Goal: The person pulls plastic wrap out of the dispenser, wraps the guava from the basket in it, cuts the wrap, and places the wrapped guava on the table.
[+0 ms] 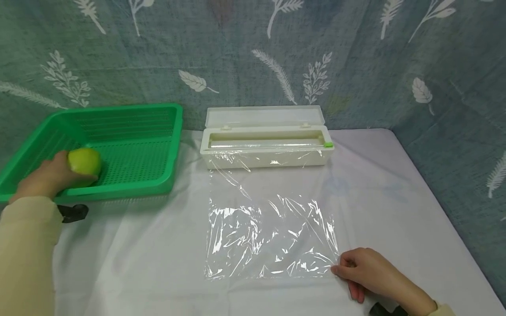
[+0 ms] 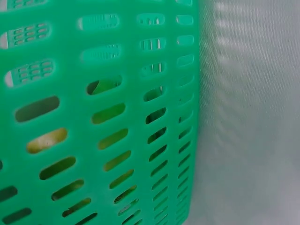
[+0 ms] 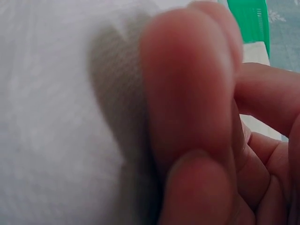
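Observation:
At the left, my left hand (image 1: 49,175) reaches over the near wall of a green plastic basket (image 1: 130,188) and grips a round yellow-green fruit (image 1: 84,162). Through the slots of the basket wall (image 2: 131,65), the left wrist view shows only bits of green and yellow. My right hand (image 1: 369,272) pinches the near right corner of a clear sheet of plastic wrap (image 1: 272,237) between thumb and forefinger. That sheet runs from a white wrap dispenser box (image 1: 265,159) toward me across the table. Curled fingers (image 3: 187,84) fill much of the right wrist view.
The dispenser's lid (image 1: 265,116) stands raised, and a small green slider (image 1: 328,145) sits at its right end. A white cloth (image 1: 138,263) covers the table. Leaf-patterned fabric (image 1: 237,57) hangs behind it and along the right side.

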`<state>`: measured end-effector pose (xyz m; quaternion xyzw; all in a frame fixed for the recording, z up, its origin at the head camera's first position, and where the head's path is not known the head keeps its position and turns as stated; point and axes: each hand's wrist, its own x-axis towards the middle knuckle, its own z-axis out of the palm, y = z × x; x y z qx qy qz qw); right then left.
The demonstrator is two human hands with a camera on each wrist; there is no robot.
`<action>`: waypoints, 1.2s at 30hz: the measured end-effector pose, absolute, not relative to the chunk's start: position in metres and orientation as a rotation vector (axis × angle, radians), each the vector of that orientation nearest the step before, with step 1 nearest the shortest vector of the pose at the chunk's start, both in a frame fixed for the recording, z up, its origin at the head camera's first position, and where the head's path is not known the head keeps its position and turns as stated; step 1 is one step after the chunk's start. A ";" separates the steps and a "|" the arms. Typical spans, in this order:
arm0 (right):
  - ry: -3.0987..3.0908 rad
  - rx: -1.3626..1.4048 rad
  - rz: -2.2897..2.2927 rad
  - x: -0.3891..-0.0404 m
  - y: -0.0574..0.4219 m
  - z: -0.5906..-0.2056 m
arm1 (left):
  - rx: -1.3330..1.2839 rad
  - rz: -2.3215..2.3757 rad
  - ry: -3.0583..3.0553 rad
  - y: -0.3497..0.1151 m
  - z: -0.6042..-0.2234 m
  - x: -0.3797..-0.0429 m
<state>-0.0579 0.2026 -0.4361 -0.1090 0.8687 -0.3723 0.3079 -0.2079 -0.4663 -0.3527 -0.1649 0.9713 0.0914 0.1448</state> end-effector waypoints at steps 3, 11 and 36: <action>2.302 -0.296 -0.982 -0.058 0.202 -0.437 | -0.472 0.266 2.789 -0.466 -0.351 -0.207; 2.301 -0.295 -0.977 -0.059 0.203 -0.438 | -0.488 0.271 2.785 -0.463 -0.349 -0.204; 2.294 -0.296 -1.006 -0.058 0.204 -0.438 | -0.517 0.341 3.108 -0.452 -0.348 -0.200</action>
